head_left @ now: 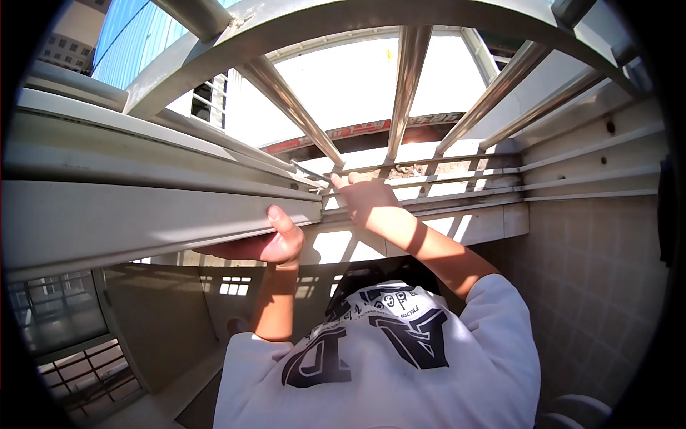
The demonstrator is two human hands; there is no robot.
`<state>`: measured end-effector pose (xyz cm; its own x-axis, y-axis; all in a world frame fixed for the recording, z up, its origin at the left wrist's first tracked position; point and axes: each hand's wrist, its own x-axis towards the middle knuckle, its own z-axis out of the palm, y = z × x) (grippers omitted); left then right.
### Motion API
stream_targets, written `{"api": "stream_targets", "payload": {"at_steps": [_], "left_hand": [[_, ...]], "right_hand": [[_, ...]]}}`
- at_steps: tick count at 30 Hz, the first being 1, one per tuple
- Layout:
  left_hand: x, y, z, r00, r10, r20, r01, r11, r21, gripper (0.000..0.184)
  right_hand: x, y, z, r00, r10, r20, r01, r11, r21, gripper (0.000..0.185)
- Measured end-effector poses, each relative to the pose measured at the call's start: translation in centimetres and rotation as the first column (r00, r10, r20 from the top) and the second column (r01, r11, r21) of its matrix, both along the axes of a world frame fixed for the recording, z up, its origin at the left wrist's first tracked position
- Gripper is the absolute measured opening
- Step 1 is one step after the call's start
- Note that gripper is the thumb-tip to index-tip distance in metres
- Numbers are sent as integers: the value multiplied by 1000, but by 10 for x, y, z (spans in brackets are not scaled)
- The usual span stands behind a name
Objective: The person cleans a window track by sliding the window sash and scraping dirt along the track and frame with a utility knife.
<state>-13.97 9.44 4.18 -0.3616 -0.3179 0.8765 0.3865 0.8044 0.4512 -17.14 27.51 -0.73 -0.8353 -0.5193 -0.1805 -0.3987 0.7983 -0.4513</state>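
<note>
My left hand (275,242) grips the lower edge of a pale window sash (157,218), thumb against its face and fingers underneath, partly hidden. At the sash's right end, my right hand (366,194) reaches down to the window track (436,187), its fingers bent and close together. Whatever is between those fingertips is too small to make out. The track has parallel metal rails, with brownish dirt or debris (409,171) lying by them.
Metal security bars (409,93) stand just outside the window, joined by a curved crossbar (371,18). A tiled wall (586,279) is at the right. Below the left hand are a tiled sill (336,247) and another barred window (78,357). Strong sunlight throws striped shadows.
</note>
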Motion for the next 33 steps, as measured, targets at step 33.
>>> {"api": "stream_targets", "payload": {"at_steps": [33], "left_hand": [[5, -13, -13, 996, 80, 36, -73, 985, -157, 115]], "right_hand": [[-41, 10, -35, 937, 134, -324, -147, 989, -16, 9]]}}
